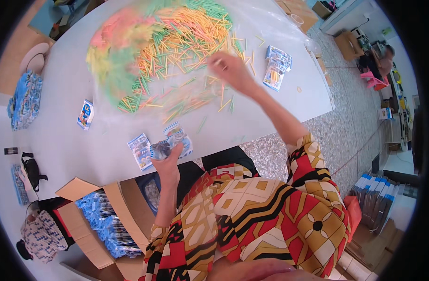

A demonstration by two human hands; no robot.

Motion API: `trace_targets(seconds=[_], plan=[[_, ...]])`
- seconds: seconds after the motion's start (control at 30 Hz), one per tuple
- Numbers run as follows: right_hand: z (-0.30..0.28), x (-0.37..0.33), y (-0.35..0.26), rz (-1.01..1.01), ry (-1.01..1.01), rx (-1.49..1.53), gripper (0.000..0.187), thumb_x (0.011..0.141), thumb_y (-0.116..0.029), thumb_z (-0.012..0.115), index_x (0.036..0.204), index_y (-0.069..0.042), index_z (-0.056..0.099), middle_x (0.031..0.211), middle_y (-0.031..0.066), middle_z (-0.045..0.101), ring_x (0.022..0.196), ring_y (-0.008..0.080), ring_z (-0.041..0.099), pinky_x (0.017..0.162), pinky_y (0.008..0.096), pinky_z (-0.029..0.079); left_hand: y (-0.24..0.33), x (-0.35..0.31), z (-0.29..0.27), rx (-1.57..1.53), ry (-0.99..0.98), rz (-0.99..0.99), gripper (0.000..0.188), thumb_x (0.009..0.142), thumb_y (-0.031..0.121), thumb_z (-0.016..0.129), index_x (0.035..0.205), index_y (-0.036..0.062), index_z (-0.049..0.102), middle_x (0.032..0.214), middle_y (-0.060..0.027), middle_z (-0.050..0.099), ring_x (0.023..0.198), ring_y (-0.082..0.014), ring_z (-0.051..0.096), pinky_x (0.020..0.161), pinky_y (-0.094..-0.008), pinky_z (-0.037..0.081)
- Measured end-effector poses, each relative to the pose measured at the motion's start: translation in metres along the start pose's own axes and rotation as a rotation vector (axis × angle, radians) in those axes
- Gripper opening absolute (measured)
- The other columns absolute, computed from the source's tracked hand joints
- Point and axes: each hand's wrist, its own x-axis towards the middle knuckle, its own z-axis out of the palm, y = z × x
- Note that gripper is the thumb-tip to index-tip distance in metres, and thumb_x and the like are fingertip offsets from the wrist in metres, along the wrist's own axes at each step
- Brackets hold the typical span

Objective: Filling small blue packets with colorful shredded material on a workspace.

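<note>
At the table's near edge, my left hand point(167, 166) is closed on a small blue-and-white packet point(160, 150). Touching or just beside it lie more such packets, one flat packet point(138, 151) to the left and another point(181, 139) to the right. My right hand point(229, 71) is raised at the near right side of a heap of thin pink, yellow and green sticks point(188, 40), its fingers curled together; what they hold, if anything, is hidden. Left of the heap, a mass of similarly coloured sticks point(123, 54) looks blurred, apparently under clear plastic.
Filled packets point(276, 70) lie at the table's right, and a single packet point(85, 115) at its left. A pile of blue packets point(25, 100) sits farther left. Below stands an open cardboard box point(123, 199) full of packets. Other people sit at lower left and far right.
</note>
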Motion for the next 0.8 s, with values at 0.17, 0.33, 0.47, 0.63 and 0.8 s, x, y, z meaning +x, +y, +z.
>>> trace_targets(seconds=[0.17,0.33,0.47,0.63,0.8], plan=[[-0.089,0.026,0.145,0.049,0.205,-0.622,0.025,0.078,-0.022,0.062,0.092,-0.001,0.06,0.087,0.0123,0.063,0.074,0.0232,0.062,0.066,0.0321,0.049,0.005,0.01,-0.002,-0.03,0.019,0.023,0.041,0.069,-0.008,0.069,0.106,-0.0015,0.052,0.095,-0.007,0.061,0.084,-0.0152,0.061,0.077,-0.0283,0.05],[-0.083,0.075,0.156,0.457,-0.103,-0.788,0.043,0.072,-0.036,0.064,0.08,0.006,0.06,0.074,0.0187,0.062,0.065,0.0301,0.062,0.06,0.0364,0.05,0.004,0.043,-0.019,-0.054,0.045,0.026,0.041,0.069,-0.008,0.07,0.106,-0.0013,0.053,0.095,-0.0072,0.061,0.084,-0.0151,0.061,0.077,-0.0286,0.049],[-0.049,0.107,0.16,0.549,-0.334,-0.754,0.049,0.066,-0.041,0.066,0.072,0.007,0.06,0.064,0.0207,0.061,0.047,0.0308,0.059,0.049,0.038,0.048,0.004,0.057,-0.037,-0.043,0.059,0.017,0.039,0.07,-0.007,0.069,0.105,-0.0014,0.053,0.095,-0.0071,0.061,0.084,-0.0147,0.061,0.078,-0.0285,0.049],[-0.016,0.115,0.152,0.491,-0.255,-0.82,0.046,0.062,-0.036,0.07,0.07,0.008,0.06,0.067,0.0217,0.062,0.061,0.0319,0.062,0.058,0.0398,0.049,0.009,0.056,-0.055,-0.068,0.09,0.015,0.04,0.07,-0.007,0.069,0.106,-0.0015,0.053,0.095,-0.0072,0.061,0.084,-0.0147,0.061,0.078,-0.0283,0.049],[-0.024,0.121,0.141,0.451,-0.15,-0.932,0.042,0.057,-0.029,0.074,0.072,0.008,0.061,0.071,0.0219,0.063,0.075,0.0327,0.063,0.066,0.0415,0.049,0.012,0.054,-0.061,-0.111,0.071,-0.004,0.056,0.07,-0.007,0.07,0.118,0.001,0.043,0.098,-0.0072,0.059,0.087,-0.0149,0.06,0.08,-0.0287,0.049]])
